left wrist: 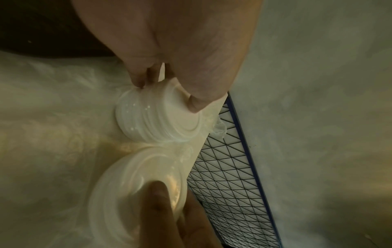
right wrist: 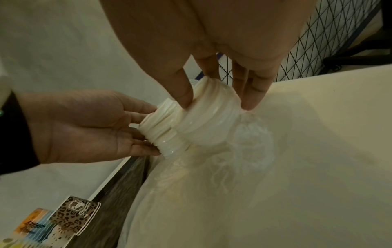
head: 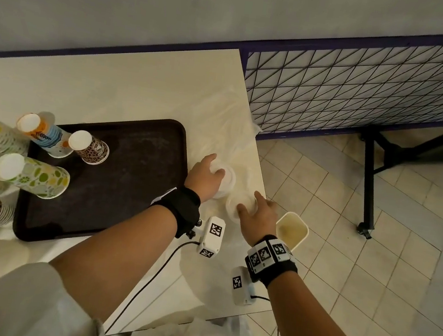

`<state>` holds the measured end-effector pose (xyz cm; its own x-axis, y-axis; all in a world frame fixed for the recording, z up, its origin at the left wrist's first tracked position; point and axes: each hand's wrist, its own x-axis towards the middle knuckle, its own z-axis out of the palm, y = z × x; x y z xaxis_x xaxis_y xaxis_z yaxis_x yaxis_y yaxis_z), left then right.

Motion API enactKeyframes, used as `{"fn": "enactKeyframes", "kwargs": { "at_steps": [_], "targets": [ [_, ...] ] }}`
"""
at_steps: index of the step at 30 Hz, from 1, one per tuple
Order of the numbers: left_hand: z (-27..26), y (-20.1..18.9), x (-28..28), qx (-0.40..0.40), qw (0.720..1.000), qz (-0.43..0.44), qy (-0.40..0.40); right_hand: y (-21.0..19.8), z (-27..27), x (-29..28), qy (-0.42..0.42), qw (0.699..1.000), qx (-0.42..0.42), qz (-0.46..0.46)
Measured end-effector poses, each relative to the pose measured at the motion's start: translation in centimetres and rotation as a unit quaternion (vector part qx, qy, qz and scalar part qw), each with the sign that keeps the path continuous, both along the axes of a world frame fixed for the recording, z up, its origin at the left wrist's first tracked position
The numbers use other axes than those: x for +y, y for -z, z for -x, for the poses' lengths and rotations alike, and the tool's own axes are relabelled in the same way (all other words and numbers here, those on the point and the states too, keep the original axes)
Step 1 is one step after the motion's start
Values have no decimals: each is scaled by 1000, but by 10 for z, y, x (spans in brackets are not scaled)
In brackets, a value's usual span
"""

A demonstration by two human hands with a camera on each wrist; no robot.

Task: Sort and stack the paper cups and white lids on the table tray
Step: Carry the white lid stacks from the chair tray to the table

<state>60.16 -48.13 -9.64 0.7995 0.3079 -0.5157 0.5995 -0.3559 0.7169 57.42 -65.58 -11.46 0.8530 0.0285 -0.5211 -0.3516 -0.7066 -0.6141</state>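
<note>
Gripping ribbed glossy white lid stacks (head: 227, 181)

Dim, warm indoor light; soft, grainy pictures.
The head view bends straight lines toward its edges, and the tray (head: 118, 183) at 9 o'clock reads nearly black. Both wrist views are murky and noisy; small glints sit on the white lids (left wrist: 148, 120), and the near fingers (left wrist: 157, 198) at 6 o'clock blur.

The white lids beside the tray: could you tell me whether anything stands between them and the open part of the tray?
Nothing visible does. Both lid stacks sit just right of the tray, held by the left hand and right hand; the cups stand on its far left.
</note>
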Motion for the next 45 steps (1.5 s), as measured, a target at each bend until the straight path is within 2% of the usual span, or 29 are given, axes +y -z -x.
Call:
{"fn": "enactKeyframes", "kwargs": {
  "at_steps": [8, 14, 20, 22, 25, 28, 34, 39, 41, 45],
  "targets": [
    [4, -4, 10, -32, 999, 34, -18, 4, -2, -1, -12, 999, -8, -29],
    [9, -23, 22, -54, 997, 40, -48, -17, 2, -5, -16, 999, -22, -24],
    [52, -70, 56, -118, 991, -33, -47, -66, 16, -6, -19, 989, -144, -33],
    [80, -88, 68, -129, 990, -52, -40, -81, 26, 0, -42, 979, -190, -60],
    [125, -109, 82, -130, 989, -56, -35, -103, 42, 18, -96, 966, -214, -110],
    [186, -130, 104, -119, 990, -51, -55, -127, 67, 56, -190, 941, -229, -158],
    [310, -170, 152, -118, 983, -81, -114, -161, 125, 155, -349, 888, -192, -231],
    [420, -201, 209, -128, 963, -96, -217, -189, 197, 253, -471, 831, -130, -266],
    [437, -203, 221, -132, 959, -86, -237, -198, 209, 269, -490, 817, -128, -277],
    [514, -207, 280, -124, 938, -96, -308, -217, 278, 344, -529, 784, -110, -305]
  ]
}}
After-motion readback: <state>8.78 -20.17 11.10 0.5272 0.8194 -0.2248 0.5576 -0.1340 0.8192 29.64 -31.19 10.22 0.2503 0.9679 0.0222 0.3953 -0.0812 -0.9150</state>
